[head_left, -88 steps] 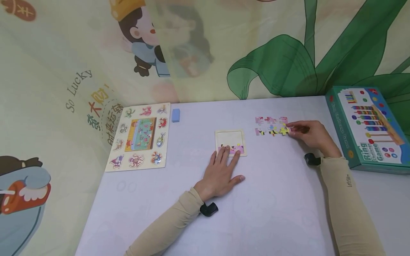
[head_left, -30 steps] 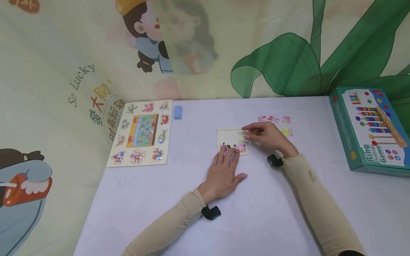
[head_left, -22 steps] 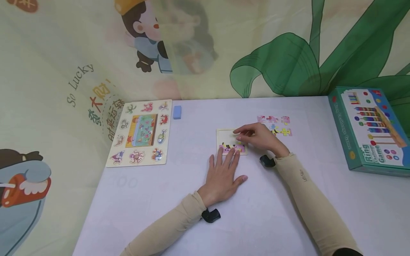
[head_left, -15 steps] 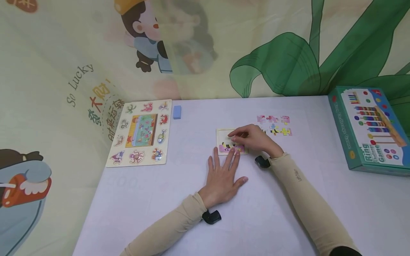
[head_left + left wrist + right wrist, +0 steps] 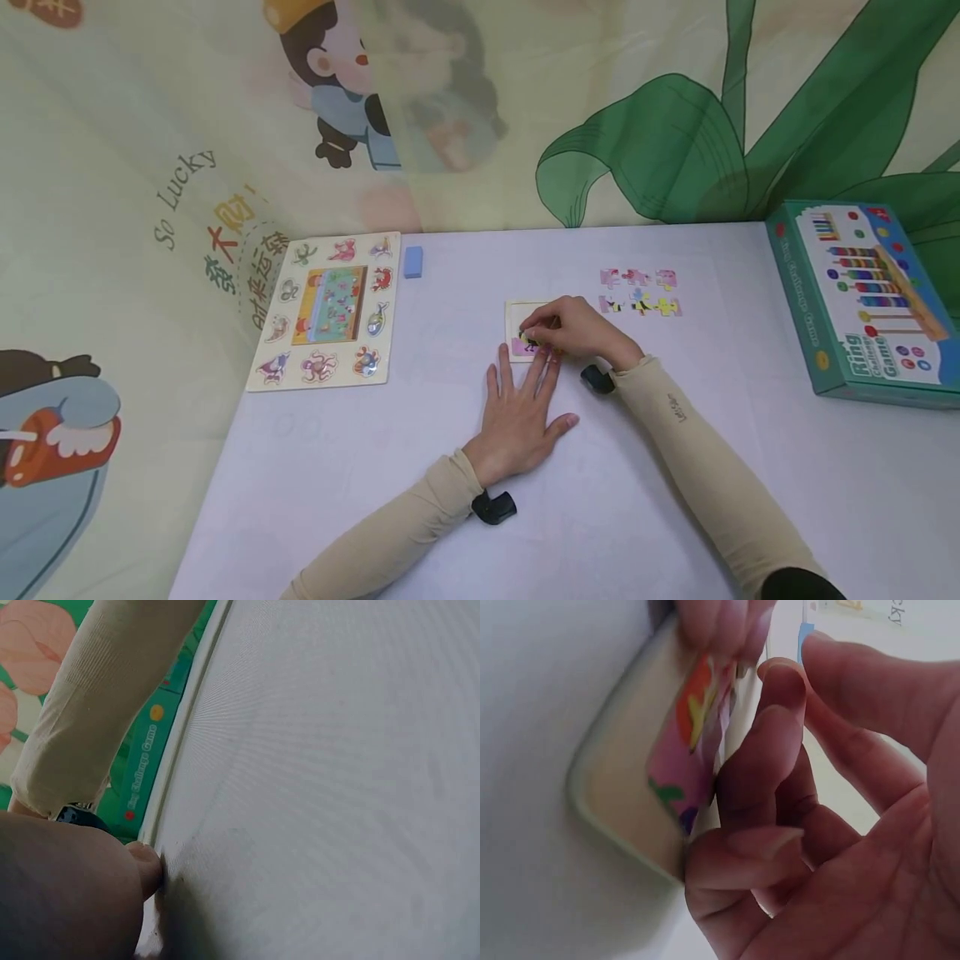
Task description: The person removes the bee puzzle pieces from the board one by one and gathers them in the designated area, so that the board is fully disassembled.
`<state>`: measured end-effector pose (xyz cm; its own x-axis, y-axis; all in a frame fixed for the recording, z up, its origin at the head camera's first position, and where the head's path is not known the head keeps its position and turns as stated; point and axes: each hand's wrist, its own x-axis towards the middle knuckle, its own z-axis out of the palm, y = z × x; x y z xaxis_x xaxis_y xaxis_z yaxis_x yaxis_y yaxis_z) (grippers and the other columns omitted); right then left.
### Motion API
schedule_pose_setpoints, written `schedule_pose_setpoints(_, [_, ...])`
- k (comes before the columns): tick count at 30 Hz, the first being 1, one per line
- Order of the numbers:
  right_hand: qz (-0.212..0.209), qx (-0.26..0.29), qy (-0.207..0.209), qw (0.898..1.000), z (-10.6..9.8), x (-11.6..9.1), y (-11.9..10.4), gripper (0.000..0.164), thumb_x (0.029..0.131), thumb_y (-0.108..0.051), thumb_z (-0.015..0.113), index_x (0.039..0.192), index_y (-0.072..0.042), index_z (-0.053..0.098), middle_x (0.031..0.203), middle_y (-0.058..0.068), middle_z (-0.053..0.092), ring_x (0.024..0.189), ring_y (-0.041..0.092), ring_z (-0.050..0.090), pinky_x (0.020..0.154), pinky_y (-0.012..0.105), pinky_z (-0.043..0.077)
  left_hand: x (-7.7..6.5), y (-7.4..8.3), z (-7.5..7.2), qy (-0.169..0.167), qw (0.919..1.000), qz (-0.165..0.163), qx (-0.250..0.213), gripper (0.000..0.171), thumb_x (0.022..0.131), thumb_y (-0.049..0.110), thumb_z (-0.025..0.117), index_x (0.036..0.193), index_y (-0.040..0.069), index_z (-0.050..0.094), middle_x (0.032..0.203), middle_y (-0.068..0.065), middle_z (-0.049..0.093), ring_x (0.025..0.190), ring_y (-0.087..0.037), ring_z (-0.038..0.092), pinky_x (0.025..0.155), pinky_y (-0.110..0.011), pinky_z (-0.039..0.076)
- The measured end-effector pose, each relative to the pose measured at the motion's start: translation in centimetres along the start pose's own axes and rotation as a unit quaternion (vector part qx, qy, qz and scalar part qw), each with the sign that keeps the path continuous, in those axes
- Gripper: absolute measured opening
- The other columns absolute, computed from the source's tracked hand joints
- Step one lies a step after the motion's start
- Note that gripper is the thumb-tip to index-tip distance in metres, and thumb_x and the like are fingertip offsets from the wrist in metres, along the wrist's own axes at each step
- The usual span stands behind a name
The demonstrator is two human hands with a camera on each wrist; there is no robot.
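Left hand (image 5: 517, 425) with fingers spread, fingertips at near edge of small puzzle frame (image 5: 516, 318), which lies mid-table. Right hand (image 5: 583, 329) over frame, thumb and index finger close together above pink pieces inside — cannot tell whether pinching one. Six loose puzzle pieces (image 5: 640, 303) to right, in two rows. Far left, animal board (image 5: 295, 371), blue block (image 5: 413, 262) beside it — green game box (image 5: 873, 300) far right.

Puzzle tray (image 5: 515, 315) partly hidden behind right hand (image 5: 581, 327); can't tell from here whether it pinches anything. Puzzle picture (image 5: 682, 761) blurred, right-wrist view. Green box (image 5: 862, 304) clipped, head view's right edge.
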<state>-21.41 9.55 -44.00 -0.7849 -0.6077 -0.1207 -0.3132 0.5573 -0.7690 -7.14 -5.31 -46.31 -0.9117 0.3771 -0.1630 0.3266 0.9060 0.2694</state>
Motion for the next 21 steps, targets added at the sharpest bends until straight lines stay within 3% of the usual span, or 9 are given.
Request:
schedule_pose_setpoints(12, [0.003,-0.025,-0.007,1.000,0.62,0.58,-0.35,0.018,0.098,-0.019,0.075,0.111,-0.006,0.078,0.080,0.002,0.071,0.067,0.013,0.060,0.068,0.030,0.049,-0.19,-0.09,0.05,0.006,0.9999,0.006,0.009,0.081,0.109,0.062,0.042,0.171,0.015,0.021,0.180,-0.006,0.008,0.160,-0.058,-0.009,0.126,-0.072,0.013])
schedule_pose_setpoints(21, [0.046,-0.063,0.003,0.997,1.01,0.93,-0.88,0.025,0.094,-0.030,0.081,0.109,-0.011,0.075,0.095,0.003,0.075,0.083,0.017,0.065,0.077,0.033,0.049,-0.15,-0.06,0.02,0.004,0.9999,0.007,0.012,0.081,0.109,0.062,0.040,0.171,0.014,0.021,0.180,-0.008,0.012,0.160,-0.057,-0.011,0.126,-0.072,0.013])
